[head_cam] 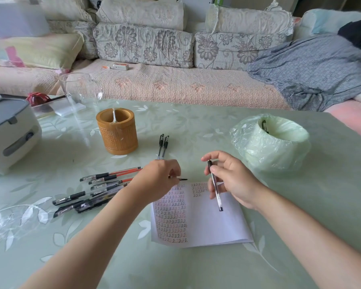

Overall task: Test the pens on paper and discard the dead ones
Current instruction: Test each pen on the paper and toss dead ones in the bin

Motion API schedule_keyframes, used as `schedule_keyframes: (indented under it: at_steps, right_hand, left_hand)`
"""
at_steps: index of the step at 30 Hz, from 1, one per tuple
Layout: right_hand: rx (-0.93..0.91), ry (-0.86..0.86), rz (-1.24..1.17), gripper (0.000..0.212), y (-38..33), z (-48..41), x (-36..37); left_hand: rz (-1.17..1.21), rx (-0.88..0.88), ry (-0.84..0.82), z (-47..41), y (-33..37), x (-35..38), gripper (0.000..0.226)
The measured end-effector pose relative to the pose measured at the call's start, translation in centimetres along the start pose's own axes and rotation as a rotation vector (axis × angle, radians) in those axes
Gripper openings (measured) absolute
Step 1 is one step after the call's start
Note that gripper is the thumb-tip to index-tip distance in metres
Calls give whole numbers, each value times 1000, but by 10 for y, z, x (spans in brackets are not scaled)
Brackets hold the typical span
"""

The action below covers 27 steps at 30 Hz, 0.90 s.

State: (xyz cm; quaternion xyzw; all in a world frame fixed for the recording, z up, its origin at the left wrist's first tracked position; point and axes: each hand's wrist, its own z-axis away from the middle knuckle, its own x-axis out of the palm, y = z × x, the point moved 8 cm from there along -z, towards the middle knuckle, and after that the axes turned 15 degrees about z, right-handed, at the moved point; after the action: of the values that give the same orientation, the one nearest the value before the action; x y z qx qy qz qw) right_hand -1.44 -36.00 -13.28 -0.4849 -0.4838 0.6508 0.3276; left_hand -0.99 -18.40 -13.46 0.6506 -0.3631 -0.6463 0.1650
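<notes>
While my right hand pinches a pen between thumb and fingers, tip toward me, it hovers over the paper, apparently uncapped and ready to test; my left hand is curled shut on what looks like its black cap, held aside at nine o'clock from the pen; the paper lies at the centre of the table, its left column full of small test marks and a second column just begun; at nine o'clock a pile of capped pens lies flat, likely awaiting trial; at twelve o'clock two pens lie together, perhaps already sorted; at two o'clock a lined bin sits within reach for dead ones, one pen end showing inside; at eleven o'clock stands a holder.
</notes>
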Motion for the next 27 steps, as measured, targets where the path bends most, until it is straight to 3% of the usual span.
schedule_keyframes:
  at_steps: [4,8,14,21,24,27]
  right_hand:
    - [-71,115,474,37,-2,-2,-10]
    - [-59,205,889,14,-4,1,-14]
    - [-151,213,989,13,-14,5,-5]
    - [-277,135,904,19,-13,5,10]
    - [-294,96,1097,24,-13,7,18]
    - [-311,146,1356,50,-17,12,23]
  left_hand:
    - [91,-28,37,-2,0,-6,11]
    - [126,-38,47,-3,1,-8,10]
    - [208,-38,17,-3,7,-2,10]
    - [365,-147,-49,-1,11,8,8]
    - [320,-208,-117,4,13,11,23]
    - [378,-238,-134,8,18,16,25]
